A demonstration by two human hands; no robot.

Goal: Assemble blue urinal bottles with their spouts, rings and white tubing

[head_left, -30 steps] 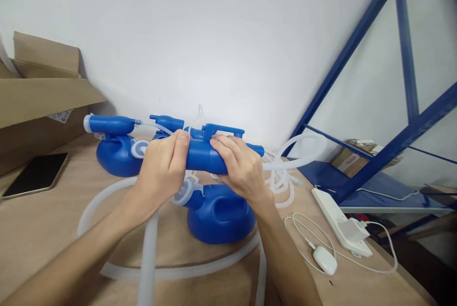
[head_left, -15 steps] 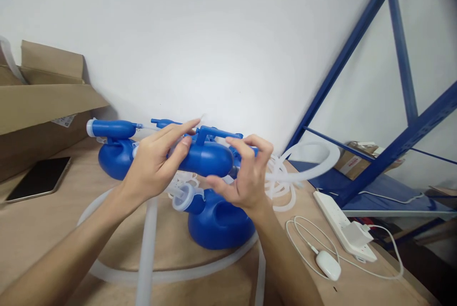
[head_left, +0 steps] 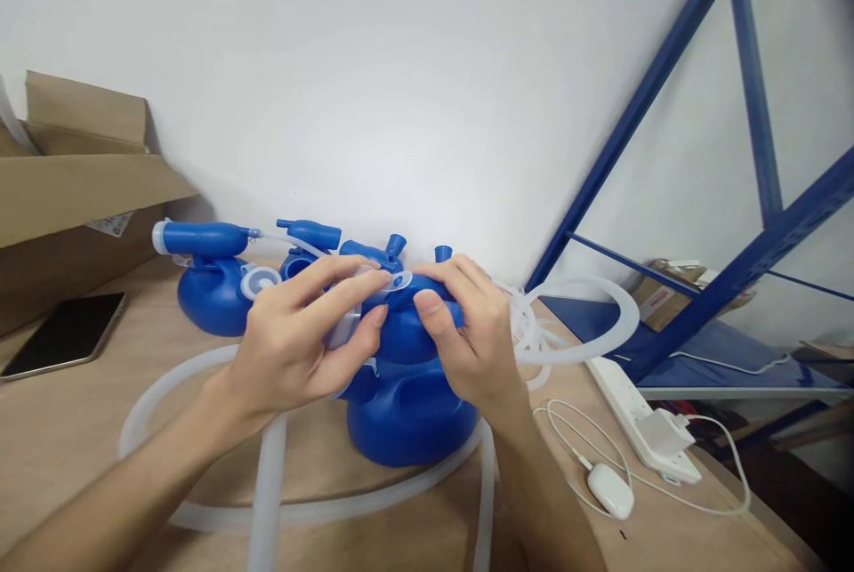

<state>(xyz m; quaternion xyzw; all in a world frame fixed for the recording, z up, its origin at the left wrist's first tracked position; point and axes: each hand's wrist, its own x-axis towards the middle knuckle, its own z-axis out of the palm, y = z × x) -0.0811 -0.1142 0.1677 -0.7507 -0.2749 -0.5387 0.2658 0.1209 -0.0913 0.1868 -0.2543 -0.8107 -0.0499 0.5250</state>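
Observation:
Both my hands are around a blue urinal funnel (head_left: 404,329), held above a blue urinal bottle (head_left: 410,421) standing on the table. My left hand (head_left: 300,327) grips its left end, where a translucent cap (head_left: 343,329) shows between the fingers. Under the left fingertips lies the cap's pale strap tab (head_left: 400,280). My right hand (head_left: 471,332) is curled round the right end, its thumb pressing the near side. My fingers hide much of the funnel. Behind them lie further blue plastic parts (head_left: 395,245).
At the left stands another blue bottle (head_left: 213,296) with a capped funnel on top, beside a phone (head_left: 63,336) and a cardboard box (head_left: 73,198). Translucent hose (head_left: 267,492) loops across the table. To the right are a power strip (head_left: 614,398), white charging case (head_left: 610,490) and blue rack (head_left: 631,109).
The blue funnel has been turned in my hands, so its cap and strap tab now show. My right fingers have closed round it; my left hand has moved slightly down.

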